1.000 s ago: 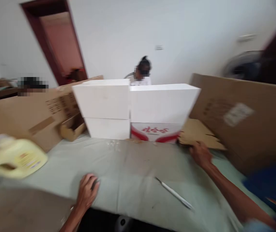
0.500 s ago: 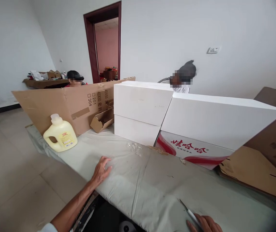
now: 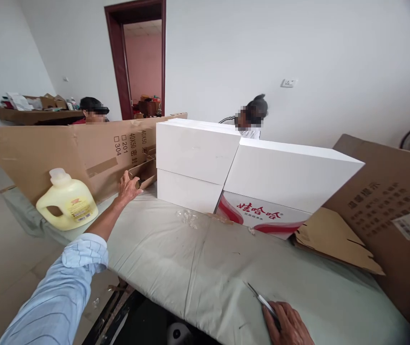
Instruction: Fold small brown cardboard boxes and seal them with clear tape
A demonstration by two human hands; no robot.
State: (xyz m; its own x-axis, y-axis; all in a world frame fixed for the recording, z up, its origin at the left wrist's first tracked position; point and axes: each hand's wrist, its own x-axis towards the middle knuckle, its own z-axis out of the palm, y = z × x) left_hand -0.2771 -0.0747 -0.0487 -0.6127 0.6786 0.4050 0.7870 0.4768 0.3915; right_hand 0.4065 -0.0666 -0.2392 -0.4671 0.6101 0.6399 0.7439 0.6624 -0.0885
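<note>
My left hand (image 3: 129, 188) is stretched out to the small open cardboard box (image 3: 148, 173) at the back left of the table, fingers spread at its near end; whether they touch it is unclear. My right hand (image 3: 287, 323) is closed around a slim pointed tool (image 3: 262, 300) low at the right, its thin tip aimed up and left over the cloth. The cloth-covered table (image 3: 219, 261) lies under both hands. A pale yellow jug (image 3: 69, 201) stands left of my left forearm.
White boxes (image 3: 198, 148) are stacked at the back middle, beside a red-and-white printed box (image 3: 258, 215). Large cardboard (image 3: 97, 148) stands behind the jug. Flat cardboard (image 3: 334, 239) lies at the right. Crumpled clear plastic (image 3: 187, 218) is on the cloth. Two people sit beyond.
My left hand has moved forward and left from the table's near edge to the small cardboard box. The view has shifted to the right. My right hand still holds the tool.
</note>
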